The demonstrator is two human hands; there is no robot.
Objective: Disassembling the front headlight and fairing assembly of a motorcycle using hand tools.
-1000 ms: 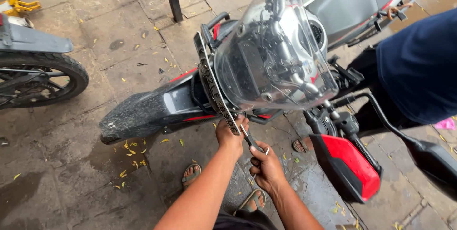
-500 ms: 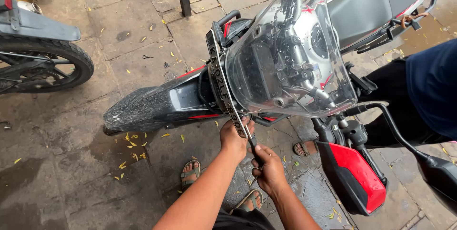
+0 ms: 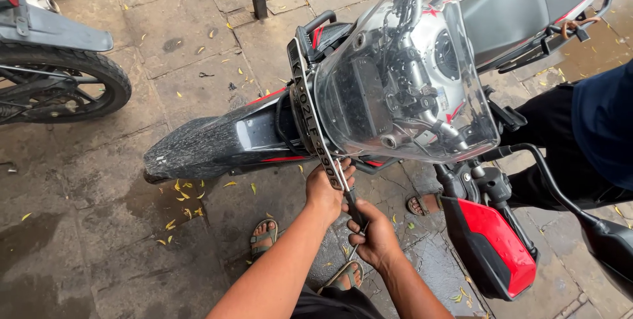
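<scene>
Two hands are working at the front of a motorcycle, under its clear windshield.

The left hand point(image 3: 328, 189) is closing its fingers around the lower edge of the number plate point(image 3: 315, 127), while the right hand point(image 3: 374, 232) is gripping a screwdriver point(image 3: 348, 195) in a closed fist, pointing up at the plate. The windshield point(image 3: 403, 81) is looming just above, the mud-spattered front mudguard point(image 3: 208, 142) is jutting left, and a red hand guard point(image 3: 496, 240) is sitting close on the right. Another person in dark trousers point(image 3: 560, 147) is standing beside the bike.

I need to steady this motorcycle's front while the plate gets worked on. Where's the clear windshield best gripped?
Grip the windshield by its bare lower right edge, coming from the right side; the left hand and right hand with the tool crowd its lower left.
</scene>
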